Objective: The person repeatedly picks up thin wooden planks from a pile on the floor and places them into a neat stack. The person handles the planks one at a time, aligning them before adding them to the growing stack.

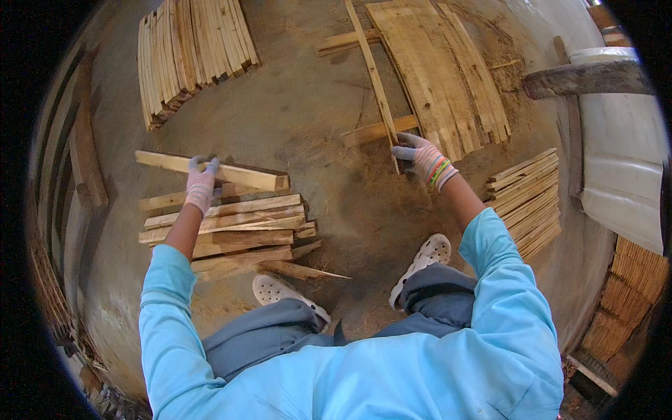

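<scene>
My gloved left hand [200,187] is closed round the middle of a short wooden board [245,176], above the far end of a loose pile of wooden pieces [231,218]. On the right, my gloved right hand [424,159] pinches the near end of a long thin wooden strip [374,73]. That strip runs away from me, along the left side of a row of wide planks [434,73] laid side by side. Crosswise under the planks, a wooden bearer [374,131] sticks out to the left near my right hand. Both gloves are pale, and the right one has a striped cuff.
A neat stack of wooden strips [196,45] lies at the far left. Another stack of strips [526,203] sits on the right. A dark log [588,78] and white sheeting [623,161] are beyond it. Timbers [84,133] lean along the left. My shoes [423,266] stand close to the loose pile.
</scene>
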{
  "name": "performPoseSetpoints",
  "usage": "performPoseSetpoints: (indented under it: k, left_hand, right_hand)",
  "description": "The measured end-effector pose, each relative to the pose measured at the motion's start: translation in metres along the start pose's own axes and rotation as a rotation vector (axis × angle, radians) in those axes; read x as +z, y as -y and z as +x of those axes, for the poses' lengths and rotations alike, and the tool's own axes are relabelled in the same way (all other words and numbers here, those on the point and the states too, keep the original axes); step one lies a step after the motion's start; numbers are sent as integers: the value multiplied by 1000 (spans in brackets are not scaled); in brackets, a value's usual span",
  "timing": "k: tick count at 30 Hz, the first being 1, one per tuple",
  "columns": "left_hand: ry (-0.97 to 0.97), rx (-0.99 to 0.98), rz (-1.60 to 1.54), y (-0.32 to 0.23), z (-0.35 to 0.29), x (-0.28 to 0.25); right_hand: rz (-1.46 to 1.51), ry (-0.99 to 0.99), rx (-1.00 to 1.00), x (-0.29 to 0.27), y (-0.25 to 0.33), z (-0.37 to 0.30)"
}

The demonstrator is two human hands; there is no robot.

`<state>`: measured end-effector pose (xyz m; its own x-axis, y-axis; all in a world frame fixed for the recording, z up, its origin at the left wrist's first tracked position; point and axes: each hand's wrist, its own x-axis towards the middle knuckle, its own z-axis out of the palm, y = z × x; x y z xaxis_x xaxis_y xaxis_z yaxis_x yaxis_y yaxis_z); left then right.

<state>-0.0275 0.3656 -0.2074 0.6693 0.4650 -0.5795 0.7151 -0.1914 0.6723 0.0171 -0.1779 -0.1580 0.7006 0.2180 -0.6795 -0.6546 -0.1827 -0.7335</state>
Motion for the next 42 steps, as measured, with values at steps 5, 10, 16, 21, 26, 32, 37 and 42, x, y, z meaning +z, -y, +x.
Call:
performPoseSetpoints:
  k: [5,10,16,21,26,32,37,42]
  left_hand:
    - [-113,71,-250,-14,-24,-32]
    - [-168,384,-85,-40,-30,-58]
    - [-208,698,299,-74,-34,-43]
    - [-218,766,135,-96,-51,-19]
    - [-188,798,-61,-127,-69,-16]
    - [-43,803,-274,-162,-89,-3]
    - [-11,734,-315,-164,-97,10]
    - [44,650,-340,-155,-100,15]
  right_hand:
    - [390,147,78,-7,-6,6]
    - [526,198,42,-9,-17,13]
    - [805,234,186,-15,-12,12]
    - [255,-68,-132,14,-8,9]
    - [-377,-150,-417,118,-18,-16]
    - [-1052,161,-761,256,-23,-48]
    - [-1194,243,-888,289,-30,-56]
    - [-1331,-473,-545,125,35,24]
